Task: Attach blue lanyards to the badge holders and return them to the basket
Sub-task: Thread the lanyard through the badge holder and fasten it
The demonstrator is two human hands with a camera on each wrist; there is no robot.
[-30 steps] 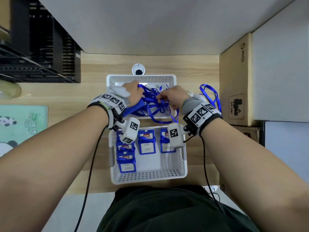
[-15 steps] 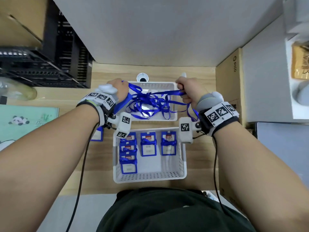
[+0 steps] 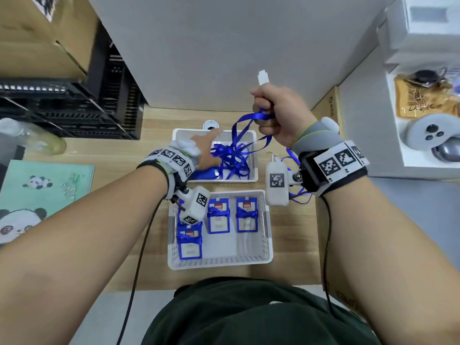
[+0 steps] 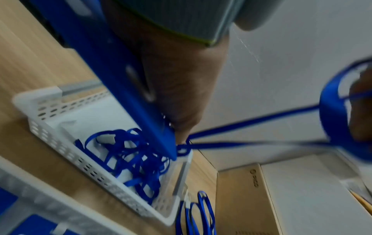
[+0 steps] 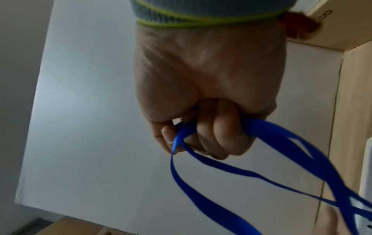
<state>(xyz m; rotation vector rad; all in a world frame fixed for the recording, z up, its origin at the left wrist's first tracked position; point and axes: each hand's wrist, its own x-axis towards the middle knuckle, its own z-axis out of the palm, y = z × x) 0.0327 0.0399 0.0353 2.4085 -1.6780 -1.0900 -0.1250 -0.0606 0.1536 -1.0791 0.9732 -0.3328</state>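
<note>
Lanyards (image 3: 232,158) in blue are seen as a tangled heap in the far white basket (image 3: 252,155) on the table (image 3: 119,158), and one strand is lifted out of it by the right hand (image 3: 278,115). The grip of this hand is fully closed as a fist around the ribbon, with a white plastic end (image 3: 263,77) standing out above the fingers (image 5: 219,135).

The left hand (image 3: 202,151) is lowered into the same basket; its fingertips are hidden behind the heap, and a blue badge holder (image 4: 120,79) is seen against its palm in the blurred left wrist view, so it cannot be told how the grip is closed.

The near basket (image 3: 220,263) stands close to the table edge, with bare floor left in its middle. Badge holders (image 3: 219,219) with lanyards wound around them are laid inside; "UHOO" is read on their red labels. A cardboard box (image 3: 328,113) stands on the right; its printed letters are not read with certainty.
</note>
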